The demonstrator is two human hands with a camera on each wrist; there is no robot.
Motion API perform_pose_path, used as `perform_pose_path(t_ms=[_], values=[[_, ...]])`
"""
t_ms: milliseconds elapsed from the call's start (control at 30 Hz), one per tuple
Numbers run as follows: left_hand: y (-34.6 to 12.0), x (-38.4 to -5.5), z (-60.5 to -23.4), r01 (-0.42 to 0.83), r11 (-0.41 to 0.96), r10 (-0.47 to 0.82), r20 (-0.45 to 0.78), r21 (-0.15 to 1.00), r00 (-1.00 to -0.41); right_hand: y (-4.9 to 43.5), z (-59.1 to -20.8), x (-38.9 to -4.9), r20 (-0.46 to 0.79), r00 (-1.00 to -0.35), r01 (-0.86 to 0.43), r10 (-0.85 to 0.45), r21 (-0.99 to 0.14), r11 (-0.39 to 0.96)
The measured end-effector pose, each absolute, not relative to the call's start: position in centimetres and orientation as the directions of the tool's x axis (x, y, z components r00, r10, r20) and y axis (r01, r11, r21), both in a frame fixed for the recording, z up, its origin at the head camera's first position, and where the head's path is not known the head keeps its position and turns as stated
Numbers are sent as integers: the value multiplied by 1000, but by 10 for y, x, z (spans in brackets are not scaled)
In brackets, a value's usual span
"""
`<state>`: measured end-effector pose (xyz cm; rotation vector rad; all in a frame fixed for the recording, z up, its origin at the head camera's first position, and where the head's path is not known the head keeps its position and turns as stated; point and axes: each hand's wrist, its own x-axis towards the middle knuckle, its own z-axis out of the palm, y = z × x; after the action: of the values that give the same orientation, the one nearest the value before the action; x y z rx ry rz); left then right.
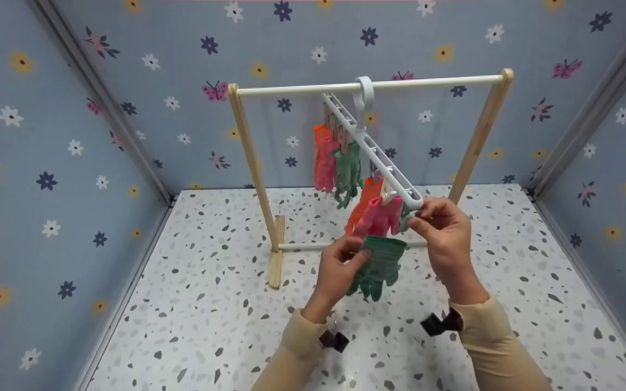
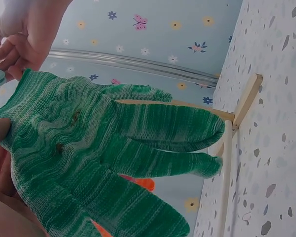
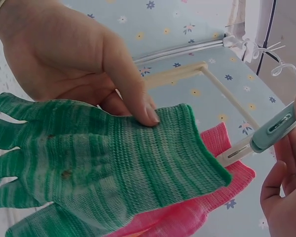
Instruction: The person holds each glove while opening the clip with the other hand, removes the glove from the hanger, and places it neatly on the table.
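Note:
My left hand (image 1: 341, 266) pinches the cuff of a green striped knit glove (image 1: 379, 266) between thumb and fingers. The glove's fingers dangle downward, and two small dark spots mark it in the left wrist view. My right hand (image 1: 446, 231) is at the near end of a white clip hanger (image 1: 383, 157), its thumb and fingers on a teal clothespin (image 3: 275, 129). The glove's cuff is close to the clothespin but apart from it. Behind the green glove a pink glove (image 1: 379, 216) and an orange glove (image 1: 366, 196) hang from the hanger.
The hanger hooks over the white bar (image 1: 302, 89) of a wooden-legged rack (image 1: 253, 163). Toward its far end hang another pink glove (image 1: 325, 165), an orange one (image 1: 321, 131) and a green one (image 1: 349, 168). Flower-patterned walls (image 1: 90, 179) enclose the speckled tabletop (image 1: 210, 326).

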<state>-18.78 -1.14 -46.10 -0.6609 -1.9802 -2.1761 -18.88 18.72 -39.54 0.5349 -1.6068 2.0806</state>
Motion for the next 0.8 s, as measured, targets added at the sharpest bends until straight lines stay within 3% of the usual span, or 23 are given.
perform_pose_path(t_ms=[800], values=[[-24,-180,-486,278,-122,154,295,953,-943,189,-404,-188,575,-804,-593,149,-760,-266]])
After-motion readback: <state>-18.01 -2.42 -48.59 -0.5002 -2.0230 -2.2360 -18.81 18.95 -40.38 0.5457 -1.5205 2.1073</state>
